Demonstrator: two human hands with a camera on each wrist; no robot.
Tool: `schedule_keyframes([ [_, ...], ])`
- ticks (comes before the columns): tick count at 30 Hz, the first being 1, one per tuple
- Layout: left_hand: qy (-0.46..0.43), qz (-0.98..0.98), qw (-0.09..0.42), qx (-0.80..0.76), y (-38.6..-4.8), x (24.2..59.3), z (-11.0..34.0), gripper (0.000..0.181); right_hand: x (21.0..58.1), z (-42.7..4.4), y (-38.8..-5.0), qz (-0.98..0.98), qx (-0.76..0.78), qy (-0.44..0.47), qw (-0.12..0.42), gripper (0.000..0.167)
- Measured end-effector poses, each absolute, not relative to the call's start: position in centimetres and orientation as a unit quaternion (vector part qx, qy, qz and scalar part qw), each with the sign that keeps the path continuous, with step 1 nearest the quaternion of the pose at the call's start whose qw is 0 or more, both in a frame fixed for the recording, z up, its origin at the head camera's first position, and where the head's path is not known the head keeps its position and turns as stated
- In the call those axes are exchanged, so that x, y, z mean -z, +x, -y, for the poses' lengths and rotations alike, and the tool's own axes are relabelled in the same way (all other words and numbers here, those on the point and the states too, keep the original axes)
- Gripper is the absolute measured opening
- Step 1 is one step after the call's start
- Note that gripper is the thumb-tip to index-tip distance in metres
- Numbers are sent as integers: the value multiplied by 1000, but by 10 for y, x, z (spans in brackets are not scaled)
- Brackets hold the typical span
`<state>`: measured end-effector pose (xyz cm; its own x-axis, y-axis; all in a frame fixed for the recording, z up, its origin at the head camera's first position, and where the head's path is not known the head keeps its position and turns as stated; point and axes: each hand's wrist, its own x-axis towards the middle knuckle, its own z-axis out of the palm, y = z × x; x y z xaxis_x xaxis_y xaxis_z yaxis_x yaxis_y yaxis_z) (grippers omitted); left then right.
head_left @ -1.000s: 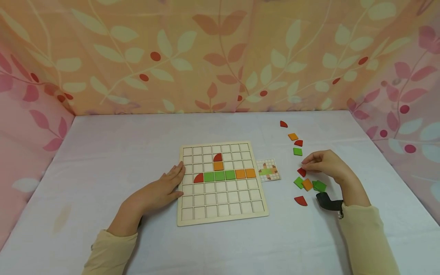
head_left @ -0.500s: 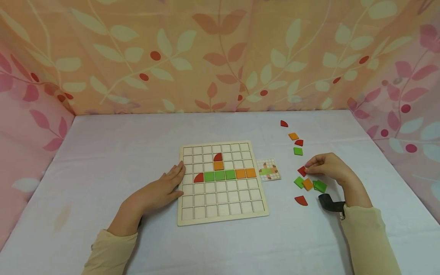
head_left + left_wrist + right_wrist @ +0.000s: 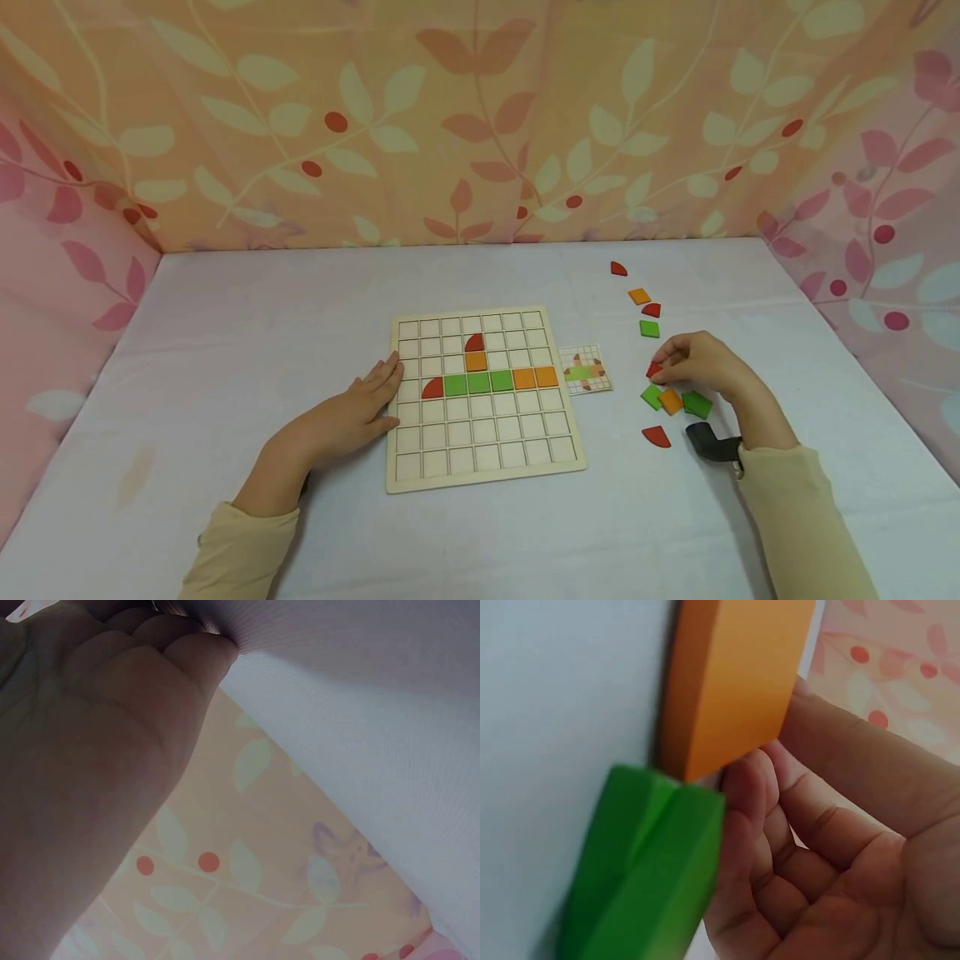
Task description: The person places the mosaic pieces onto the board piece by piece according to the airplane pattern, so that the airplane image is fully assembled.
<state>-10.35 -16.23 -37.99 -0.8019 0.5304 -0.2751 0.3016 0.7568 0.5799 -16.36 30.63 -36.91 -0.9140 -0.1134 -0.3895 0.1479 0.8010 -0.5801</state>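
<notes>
My left hand [image 3: 358,411] lies with extended fingers on the left edge of a wooden grid board [image 3: 486,482]. On the board sit red quarter-circle tiles [image 3: 474,342], orange square tiles [image 3: 476,361] and a run of green square tiles [image 3: 478,383]. To the right of the board, my right hand [image 3: 701,364] pinches a red quarter-circle tile [image 3: 653,368] between thumb and fingers, partly covered by the fingertips. Just below that hand lie an orange tile [image 3: 671,402] and overlapping green tiles [image 3: 697,405], seen large in the right wrist view, where the pinched tile is hidden.
A small pattern card [image 3: 586,370] touches the board's right side. Further loose tiles run up the right: a green square [image 3: 649,328], an orange square [image 3: 639,297] and red quarter-circles [image 3: 618,268]. Another red quarter-circle [image 3: 657,437] lies nearer me. Patterned cloth [image 3: 480,125] walls the table.
My right hand first moves slightly away, then back left over the red tile, which shifts and turns under the fingertips. My left hand and the board stay put.
</notes>
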Motion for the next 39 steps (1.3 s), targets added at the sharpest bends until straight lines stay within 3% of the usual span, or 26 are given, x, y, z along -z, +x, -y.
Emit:
schedule_keyframes([
  [26,233,-912,212,-262,-102,379,162,70,369,-305,-162,-919,336,-2,206,23],
  [39,226,-925,196,-234,-102,382,157,70,361,-293,-163,-914,369,-31,167,23],
])
